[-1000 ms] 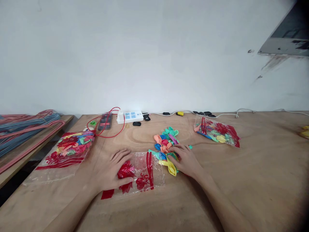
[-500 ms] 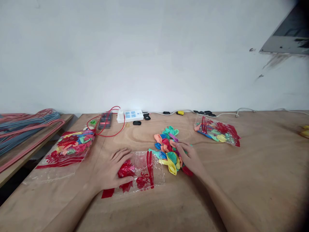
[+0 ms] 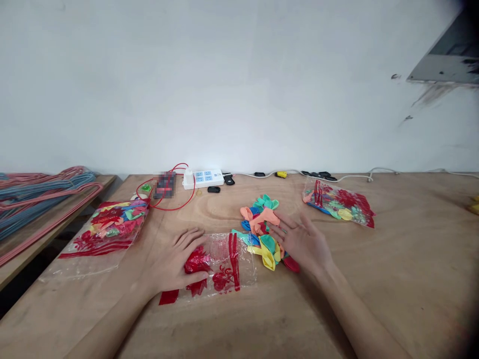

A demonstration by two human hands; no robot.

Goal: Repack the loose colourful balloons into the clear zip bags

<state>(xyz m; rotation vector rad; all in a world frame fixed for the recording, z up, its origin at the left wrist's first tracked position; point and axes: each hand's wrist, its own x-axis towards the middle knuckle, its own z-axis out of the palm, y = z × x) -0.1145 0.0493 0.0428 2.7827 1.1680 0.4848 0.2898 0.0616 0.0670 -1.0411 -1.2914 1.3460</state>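
Observation:
My left hand [image 3: 179,264] lies flat, fingers stretched, on a clear plastic bag [image 3: 245,267] printed in red, which looks flat and without contents. Just right of the bag's mouth is a loose pile of deflated balloons [image 3: 267,249] in yellow, green, blue, red and orange. My right hand [image 3: 305,242] is at the pile's right side with its palm turned up and fingers spread. Its fingertips are by an orange balloon [image 3: 265,218] on top of the heap; whether they touch it I cannot tell.
One bag of balloons [image 3: 119,219] lies at the left, another bag of balloons [image 3: 342,203] at the back right. A white power strip [image 3: 204,179], red cable [image 3: 179,208] and small black pieces [image 3: 213,189] line the wall. Pink and blue hangers [image 3: 45,199] lie far left.
My right hand has turned from palm down to palm up and shifted right. The orange balloon now lies spread out on the pile. My left hand stays on the bag.

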